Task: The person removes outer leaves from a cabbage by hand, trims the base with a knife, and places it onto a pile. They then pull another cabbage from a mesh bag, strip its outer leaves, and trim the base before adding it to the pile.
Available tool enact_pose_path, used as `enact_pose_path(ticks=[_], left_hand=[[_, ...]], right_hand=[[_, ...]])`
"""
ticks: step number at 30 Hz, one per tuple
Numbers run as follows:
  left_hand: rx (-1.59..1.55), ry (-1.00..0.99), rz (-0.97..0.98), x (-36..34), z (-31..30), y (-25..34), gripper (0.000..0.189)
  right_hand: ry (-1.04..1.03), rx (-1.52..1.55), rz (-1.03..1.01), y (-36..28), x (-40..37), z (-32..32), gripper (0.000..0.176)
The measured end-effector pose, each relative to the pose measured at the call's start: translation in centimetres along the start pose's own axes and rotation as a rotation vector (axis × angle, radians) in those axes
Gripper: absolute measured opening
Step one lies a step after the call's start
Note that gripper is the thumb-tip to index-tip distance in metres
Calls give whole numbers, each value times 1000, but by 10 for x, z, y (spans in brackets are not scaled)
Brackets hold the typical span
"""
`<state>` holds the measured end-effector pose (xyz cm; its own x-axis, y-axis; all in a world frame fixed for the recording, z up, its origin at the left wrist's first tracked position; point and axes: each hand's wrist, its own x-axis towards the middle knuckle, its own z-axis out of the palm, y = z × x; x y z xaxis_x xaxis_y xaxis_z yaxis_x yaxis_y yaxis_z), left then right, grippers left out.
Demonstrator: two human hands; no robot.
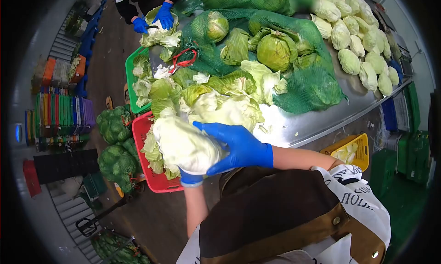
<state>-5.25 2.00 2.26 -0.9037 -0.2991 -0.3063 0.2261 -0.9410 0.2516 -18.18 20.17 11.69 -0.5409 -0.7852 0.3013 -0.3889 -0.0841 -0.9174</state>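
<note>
A pale, peeled cabbage [186, 144] is held between my two blue-gloved hands, over the edge of the table. My right hand [241, 147] grips its right side, thumb and fingers spread around it. My left hand [190, 178] supports it from below; its fingers are mostly hidden behind the cabbage. Just beyond lie loose cabbage leaves [225, 110] on the metal table [294, 126]. Beneath the cabbage, a red crate [158, 183] holds more trimmed leaves. A green mesh sack [308, 91] with unpeeled cabbages [276, 51] lies farther back.
Peeled cabbages [360, 48] are piled at the far right. A co-worker's gloved hands [164, 17] work on another cabbage [158, 34], a dark handle in one. A green crate [131, 80] with leaves adjoins the red one. A yellow crate [363, 151] stands right; filled mesh sacks [117, 163] lie left.
</note>
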Motion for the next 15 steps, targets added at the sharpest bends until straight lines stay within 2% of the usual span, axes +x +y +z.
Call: enact_pose_path(ticks=[2,5,6,9,11,12,14,15], left_hand=[[139,-19,-46,1,9,11,62],[45,17,-93,1,2,1,58],[0,30,-103,1,-2,-5,57],[-94,73,-150,-1,-9,-25,54],[-110,68,-189,1,-9,-26,51],[-99,52,-208,4,-9,-26,50],[-59,24,-257,6,-6,-25,51],[-23,2,-270,7,-3,-26,52]], right_hand=[[-31,-176,-81,-7,-8,6,86],[-230,-175,-53,-4,-22,23,73],[-190,-118,-246,9,-25,29,53],[109,29,-98,42,-41,30,38],[305,-58,240,58,-48,6,33],[271,-55,273,53,-52,0,33],[141,71,77,35,-54,12,42],[82,7,23,20,-56,16,48]])
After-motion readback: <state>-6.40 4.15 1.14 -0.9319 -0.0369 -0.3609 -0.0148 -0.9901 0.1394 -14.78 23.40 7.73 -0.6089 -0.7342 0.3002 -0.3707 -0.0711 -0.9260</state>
